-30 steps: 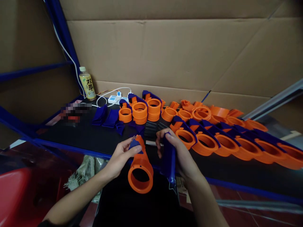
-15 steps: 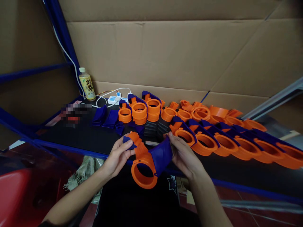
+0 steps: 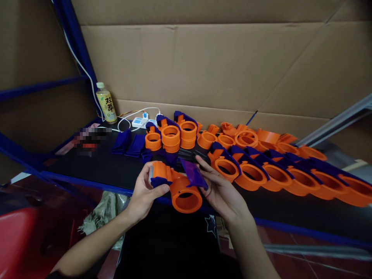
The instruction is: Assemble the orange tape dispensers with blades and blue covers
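One blue plate (image 3: 194, 175) partly hides the orange holder (image 3: 178, 184).

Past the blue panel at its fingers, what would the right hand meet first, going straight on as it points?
Most likely the black pieces, before the stacked orange rings behind them; the height of the right hand is hard to judge, so it might pass over.

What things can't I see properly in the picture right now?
In the head view:
Left hand: some fingertips, hidden behind the orange piece.
Blue plate: whether it's fixed on, too blurred.
Red thing: cut off by the left edge.
Bottle: its smallest print, too tiny.
Pixelated patch: what's under it.
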Tool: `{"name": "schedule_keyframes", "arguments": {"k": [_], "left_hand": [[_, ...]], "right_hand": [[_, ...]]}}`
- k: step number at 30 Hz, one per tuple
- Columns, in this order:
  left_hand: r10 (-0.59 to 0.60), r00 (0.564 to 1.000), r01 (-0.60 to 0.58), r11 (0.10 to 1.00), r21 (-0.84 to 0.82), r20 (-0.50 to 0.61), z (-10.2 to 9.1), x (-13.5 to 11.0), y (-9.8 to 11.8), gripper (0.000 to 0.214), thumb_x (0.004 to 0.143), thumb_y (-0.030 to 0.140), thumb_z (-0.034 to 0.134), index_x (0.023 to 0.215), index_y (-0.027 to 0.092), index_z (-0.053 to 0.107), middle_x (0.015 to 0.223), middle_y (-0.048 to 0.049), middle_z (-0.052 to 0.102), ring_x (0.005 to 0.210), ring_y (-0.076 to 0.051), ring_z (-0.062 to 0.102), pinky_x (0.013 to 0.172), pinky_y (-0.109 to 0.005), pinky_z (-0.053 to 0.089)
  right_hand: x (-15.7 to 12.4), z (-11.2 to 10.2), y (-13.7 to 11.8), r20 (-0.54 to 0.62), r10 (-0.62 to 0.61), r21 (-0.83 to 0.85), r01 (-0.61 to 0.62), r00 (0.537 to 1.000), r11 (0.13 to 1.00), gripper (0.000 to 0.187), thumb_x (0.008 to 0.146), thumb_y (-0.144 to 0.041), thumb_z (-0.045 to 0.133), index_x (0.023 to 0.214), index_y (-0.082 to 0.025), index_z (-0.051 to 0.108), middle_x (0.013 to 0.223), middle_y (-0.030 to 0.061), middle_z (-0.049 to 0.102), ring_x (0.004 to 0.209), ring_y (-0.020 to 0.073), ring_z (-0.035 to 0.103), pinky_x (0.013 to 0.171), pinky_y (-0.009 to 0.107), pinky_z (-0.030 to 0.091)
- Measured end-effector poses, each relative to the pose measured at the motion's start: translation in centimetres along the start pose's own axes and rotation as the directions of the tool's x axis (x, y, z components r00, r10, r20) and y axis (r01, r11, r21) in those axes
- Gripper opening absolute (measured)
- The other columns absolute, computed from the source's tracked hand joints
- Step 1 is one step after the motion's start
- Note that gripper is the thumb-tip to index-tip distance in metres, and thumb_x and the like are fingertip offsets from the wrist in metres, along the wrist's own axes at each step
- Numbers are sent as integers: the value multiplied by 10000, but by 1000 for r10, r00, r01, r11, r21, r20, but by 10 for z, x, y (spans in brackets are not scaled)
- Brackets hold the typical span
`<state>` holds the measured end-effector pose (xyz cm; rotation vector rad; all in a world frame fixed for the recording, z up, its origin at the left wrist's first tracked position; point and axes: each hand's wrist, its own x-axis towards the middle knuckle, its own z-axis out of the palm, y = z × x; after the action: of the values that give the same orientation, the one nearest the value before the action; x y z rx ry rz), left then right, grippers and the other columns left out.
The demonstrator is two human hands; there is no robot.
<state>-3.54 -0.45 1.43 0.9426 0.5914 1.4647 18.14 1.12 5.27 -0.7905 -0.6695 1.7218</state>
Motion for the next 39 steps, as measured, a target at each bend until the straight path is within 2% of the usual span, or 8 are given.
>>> {"name": "schedule_keyframes", "arguments": {"k": [7, 20, 25, 28, 31, 34, 37, 39], "left_hand": [[31, 999, -27, 996, 79, -43, 2, 1, -1, 599, 658, 220, 880, 1166, 241, 562, 1014, -12, 605, 884, -147, 600, 836, -264, 486], [109, 994, -99, 965, 243, -27, 7, 0, 8, 658, 618, 231, 895, 1160, 254, 522, 966, 9, 576, 814, -134, 564, 754, -236, 477], [177, 984, -161, 921, 355, -13, 16, -6, 18, 584, 659, 242, 867, 1134, 241, 528, 912, 18, 571, 761, -126, 554, 722, -234, 477], [219, 976, -207, 892, 403, 16, 17, -7, 23, 569, 657, 233, 858, 1129, 234, 541, 938, 7, 577, 798, -138, 566, 745, -244, 484], [232, 971, -231, 873, 430, 50, 15, -5, 27, 570, 638, 232, 864, 1120, 227, 560, 1009, -17, 586, 874, -167, 591, 790, -265, 495], [188, 976, -216, 879, 425, 106, 13, -4, 29, 598, 610, 240, 882, 1121, 224, 572, 1018, -27, 594, 858, -173, 598, 770, -272, 505], [142, 974, -205, 885, 419, 177, 12, -5, 30, 622, 578, 240, 903, 1116, 221, 592, 1026, -37, 595, 860, -181, 605, 764, -277, 514], [141, 970, -213, 884, 417, 199, 13, -5, 32, 630, 559, 246, 916, 1108, 214, 608, 1043, -48, 591, 900, -201, 616, 788, -291, 522]], "right_hand": [[8, 2, 7, -73, -66, -61, 62, 995, 996, 438, 762, -89, 778, 1174, -226, 721, 989, -12, 749, 825, 59, 712, 773, 93, 568], [11, 7, 9, -113, -103, -117, 90, 988, 989, 450, 706, -117, 817, 1128, -256, 745, 959, -30, 717, 792, 47, 666, 717, 95, 536], [5, 8, 9, -105, -149, -259, 118, 983, 959, 405, 743, -188, 788, 1134, -283, 740, 1099, 1, 717, 966, 115, 669, 783, 165, 539], [-1, 7, 6, -54, -229, -473, 177, 972, 863, 329, 822, -259, 725, 1149, -297, 730, 1210, 16, 698, 1117, 171, 628, 933, 260, 508], [-6, 8, -1, 87, -315, -733, 275, 945, 622, 247, 877, -295, 671, 1113, -290, 745, 1216, 23, 695, 1185, 204, 591, 1069, 345, 418], [-10, 17, -7, 250, -292, -827, 360, 923, 432, 221, 925, -336, 620, 1092, -281, 755, 1185, 35, 703, 1168, 218, 598, 1075, 368, 401], [-11, 28, -8, 331, -206, -820, 389, 921, 421, 226, 938, -364, 610, 1082, -263, 750, 1118, 43, 720, 1057, 208, 639, 974, 342, 459], [-10, 34, -7, 340, -210, -807, 399, 917, 436, 208, 919, -367, 641, 1044, -243, 753, 1059, 46, 724, 997, 203, 645, 898, 318, 477]]}}
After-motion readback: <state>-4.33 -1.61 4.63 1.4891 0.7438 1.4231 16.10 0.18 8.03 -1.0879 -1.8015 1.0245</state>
